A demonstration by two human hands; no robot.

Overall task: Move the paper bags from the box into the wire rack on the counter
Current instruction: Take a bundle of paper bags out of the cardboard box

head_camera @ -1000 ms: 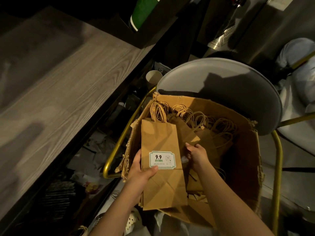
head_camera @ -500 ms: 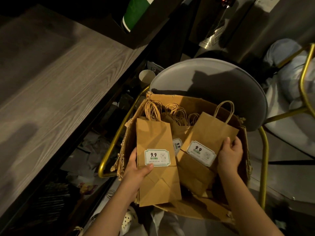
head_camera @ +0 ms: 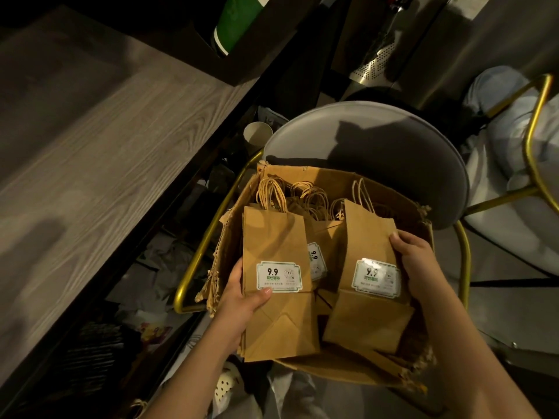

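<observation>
Paper bags (head_camera: pixel 273 255) stay clamped in the left hand (head_camera: pixel 242 300); the right hand (head_camera: pixel 414 261) now grips a fresh bag (head_camera: pixel 370 261), swung upright for stacking.

Your left hand (head_camera: pixel 242 297) is covering the near edge of its bag stack (head_camera: pixel 276 285); the middle bag (head_camera: pixel 317 252) is showing only a sliver, its label (head_camera: pixel 316 261) half hidden and its small print unreadable.
</observation>
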